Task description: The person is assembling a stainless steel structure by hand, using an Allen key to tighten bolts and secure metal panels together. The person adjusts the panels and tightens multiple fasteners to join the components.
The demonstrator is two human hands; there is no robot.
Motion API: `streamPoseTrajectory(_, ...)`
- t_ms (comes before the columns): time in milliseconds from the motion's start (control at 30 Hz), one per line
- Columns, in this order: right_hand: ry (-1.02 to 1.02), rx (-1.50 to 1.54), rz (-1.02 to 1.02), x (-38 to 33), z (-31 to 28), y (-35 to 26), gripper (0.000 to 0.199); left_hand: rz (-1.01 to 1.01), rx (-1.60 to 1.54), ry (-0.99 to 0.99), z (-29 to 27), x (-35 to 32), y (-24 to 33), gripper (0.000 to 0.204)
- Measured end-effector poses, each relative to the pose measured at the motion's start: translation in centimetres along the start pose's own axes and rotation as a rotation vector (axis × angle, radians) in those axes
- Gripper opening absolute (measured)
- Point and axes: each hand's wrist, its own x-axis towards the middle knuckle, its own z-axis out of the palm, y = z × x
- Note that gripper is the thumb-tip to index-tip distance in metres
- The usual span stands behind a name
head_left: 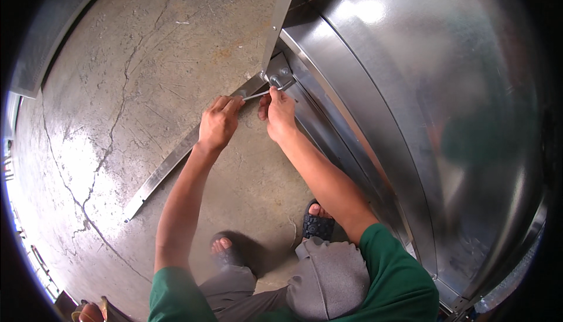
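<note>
My left hand point(219, 124) grips the upper end of a long metal angle strip point(170, 166) that lies slanted across the concrete floor. My right hand point(279, 112) pinches a thin metal wrench point(257, 94) whose far end sits at a bolt point(274, 79) on a corner bracket point(280, 71). The bracket joins the strip to an upright metal post point(280, 17) at the foot of a large shiny sheet-metal casing point(410, 99).
Cracked concrete floor point(117, 87) spreads to the left. My two sandalled feet point(316, 222) stand close to the casing's base. Another metal panel point(47, 34) lies at the upper left edge. A further foot point(88, 311) shows at the bottom left corner.
</note>
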Motion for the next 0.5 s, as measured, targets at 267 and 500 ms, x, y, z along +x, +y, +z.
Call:
streamPoseTrajectory(267, -0.033, -0.173, 0.094, 0.8, -0.2, -2.7, 0.028, -0.005, 0.039, -0.014, 0.6, -0.5, 1.6, 0.01)
streamPoseTrajectory(500, -0.042, -0.376, 0.079, 0.0, -1.5, -3.1, 0.028, -0.104, 0.074, 0.045, 3.6, -3.7, 3.1, 0.007)
